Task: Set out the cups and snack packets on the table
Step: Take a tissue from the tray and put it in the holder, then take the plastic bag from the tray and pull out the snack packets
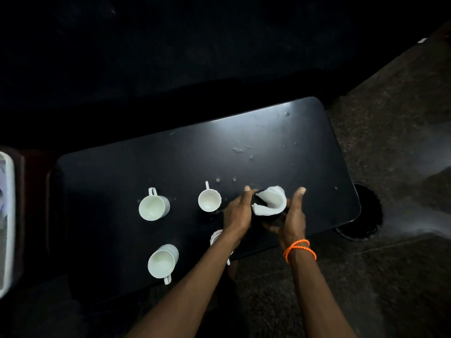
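Note:
Several white cups stand on the black table (146, 167): one at the back left (153, 207), one at the back middle (209, 200), one at the front left (162, 261). Another cup (216, 236) is mostly hidden under my left forearm. My left hand (238, 211) and my right hand (294, 215) close on either side of a dark holder with curled white napkins (269, 201) in it, just right of the middle cup. The holder's body is hard to make out in the dim light. No snack packets are in view.
A white tray or bin (7, 215) sits past the table's left end. A round dark object (366, 215) lies on the stone floor by the table's right corner. Crumbs or smears (238, 150) dot the table's far right part.

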`<action>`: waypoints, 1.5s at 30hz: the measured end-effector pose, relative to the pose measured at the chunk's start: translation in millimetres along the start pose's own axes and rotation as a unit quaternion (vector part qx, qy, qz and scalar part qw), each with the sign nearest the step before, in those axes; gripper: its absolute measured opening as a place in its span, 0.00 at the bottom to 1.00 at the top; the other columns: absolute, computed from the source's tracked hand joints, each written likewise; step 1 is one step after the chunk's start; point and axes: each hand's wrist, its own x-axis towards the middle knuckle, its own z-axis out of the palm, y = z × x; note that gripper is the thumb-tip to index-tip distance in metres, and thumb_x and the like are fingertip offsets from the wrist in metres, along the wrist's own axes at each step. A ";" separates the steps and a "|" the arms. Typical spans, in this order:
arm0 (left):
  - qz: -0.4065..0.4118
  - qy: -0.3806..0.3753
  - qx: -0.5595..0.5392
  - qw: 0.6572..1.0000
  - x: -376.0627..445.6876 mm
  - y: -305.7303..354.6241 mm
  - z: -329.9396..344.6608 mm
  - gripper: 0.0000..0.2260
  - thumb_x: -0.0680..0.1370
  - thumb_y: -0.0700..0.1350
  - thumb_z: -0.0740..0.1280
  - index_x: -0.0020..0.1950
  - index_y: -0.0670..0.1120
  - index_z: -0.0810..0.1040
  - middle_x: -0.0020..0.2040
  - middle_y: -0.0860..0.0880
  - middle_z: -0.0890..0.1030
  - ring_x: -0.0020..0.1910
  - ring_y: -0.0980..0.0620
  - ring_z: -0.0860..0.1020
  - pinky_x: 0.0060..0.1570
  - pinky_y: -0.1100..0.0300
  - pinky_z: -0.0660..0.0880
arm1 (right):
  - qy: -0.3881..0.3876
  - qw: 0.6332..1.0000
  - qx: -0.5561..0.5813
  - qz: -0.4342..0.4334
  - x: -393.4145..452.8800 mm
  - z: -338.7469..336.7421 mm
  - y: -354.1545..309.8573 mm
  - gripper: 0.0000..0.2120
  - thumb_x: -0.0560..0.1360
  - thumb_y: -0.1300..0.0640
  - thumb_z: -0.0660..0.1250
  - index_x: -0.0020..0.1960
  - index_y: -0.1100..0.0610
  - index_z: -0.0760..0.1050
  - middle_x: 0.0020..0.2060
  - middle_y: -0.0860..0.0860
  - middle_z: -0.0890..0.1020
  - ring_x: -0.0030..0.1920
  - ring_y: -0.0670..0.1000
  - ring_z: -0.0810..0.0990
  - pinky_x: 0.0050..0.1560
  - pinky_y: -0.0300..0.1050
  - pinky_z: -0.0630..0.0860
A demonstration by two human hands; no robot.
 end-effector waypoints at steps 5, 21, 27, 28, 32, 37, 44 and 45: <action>-0.006 -0.015 -0.036 0.999 -2.0 -1.5 1.7 0.21 0.85 0.62 0.54 0.62 0.60 0.86 0.67 0.50 0.84 0.67 0.46 0.80 0.70 0.45 0.75 | 0.023 1.000 -0.010 0.004 2.3 -3.7 0.6 0.41 0.62 0.17 0.59 0.46 0.51 0.87 0.45 0.55 0.89 0.45 0.59 0.88 0.37 0.55 0.84; -0.055 -0.049 -0.254 0.964 -29.5 -0.2 -61.8 0.25 0.88 0.54 0.56 0.72 0.36 0.76 0.62 0.40 0.83 0.63 0.45 0.82 0.60 0.57 0.79 | 0.119 0.861 -0.226 -0.441 -35.4 52.5 -36.3 0.36 0.80 0.35 0.47 0.54 0.63 0.81 0.51 0.61 0.83 0.55 0.56 0.78 0.55 0.48 0.70; -0.001 -0.022 -0.336 0.941 -42.6 17.8 -149.6 0.24 0.88 0.55 0.55 0.68 0.37 0.78 0.51 0.42 0.81 0.48 0.51 0.80 0.50 0.59 0.78 | -0.031 0.781 -0.270 -0.562 -74.7 165.6 -30.9 0.20 0.85 0.44 0.54 0.51 0.56 0.78 0.46 0.52 0.81 0.51 0.54 0.78 0.52 0.52 0.73; 0.007 -0.009 -0.352 0.936 -44.0 19.0 -168.7 0.22 0.87 0.55 0.56 0.64 0.39 0.79 0.52 0.40 0.81 0.49 0.49 0.80 0.50 0.59 0.79 | -0.060 0.776 -0.276 -0.564 -83.6 189.1 -24.3 0.22 0.84 0.42 0.54 0.54 0.57 0.79 0.49 0.52 0.82 0.53 0.54 0.79 0.55 0.50 0.73; 0.021 0.090 -0.412 0.906 -41.1 13.2 -255.2 0.25 0.87 0.57 0.56 0.64 0.37 0.79 0.57 0.35 0.83 0.56 0.43 0.82 0.53 0.53 0.80 | -0.176 0.760 -0.313 -0.542 -128.3 275.4 14.8 0.30 0.79 0.35 0.57 0.68 0.57 0.76 0.63 0.53 0.81 0.61 0.50 0.79 0.62 0.48 0.76; 0.044 0.187 -0.435 0.880 -46.2 -22.0 -374.8 0.21 0.87 0.58 0.56 0.50 0.47 0.83 0.42 0.50 0.87 0.41 0.56 0.86 0.41 0.62 0.83 | -0.310 0.656 -0.394 -0.564 -180.1 365.1 74.9 0.31 0.79 0.35 0.58 0.72 0.55 0.72 0.67 0.53 0.77 0.65 0.53 0.78 0.65 0.58 0.75; 0.054 0.290 -0.462 0.836 -57.8 -80.3 -499.2 0.22 0.87 0.59 0.55 0.53 0.48 0.84 0.44 0.51 0.90 0.45 0.56 0.88 0.43 0.61 0.83 | -0.394 0.635 -0.440 -0.498 -222.6 464.3 161.6 0.33 0.75 0.26 0.56 0.66 0.49 0.74 0.59 0.49 0.80 0.59 0.49 0.78 0.62 0.54 0.78; 0.052 0.308 -0.462 0.830 -57.7 -87.4 -512.5 0.23 0.87 0.58 0.55 0.53 0.46 0.84 0.42 0.50 0.90 0.42 0.55 0.88 0.39 0.61 0.83 | -0.404 0.642 -0.452 -0.469 -226.6 477.0 172.4 0.34 0.74 0.26 0.57 0.68 0.49 0.73 0.62 0.51 0.79 0.60 0.50 0.79 0.62 0.55 0.78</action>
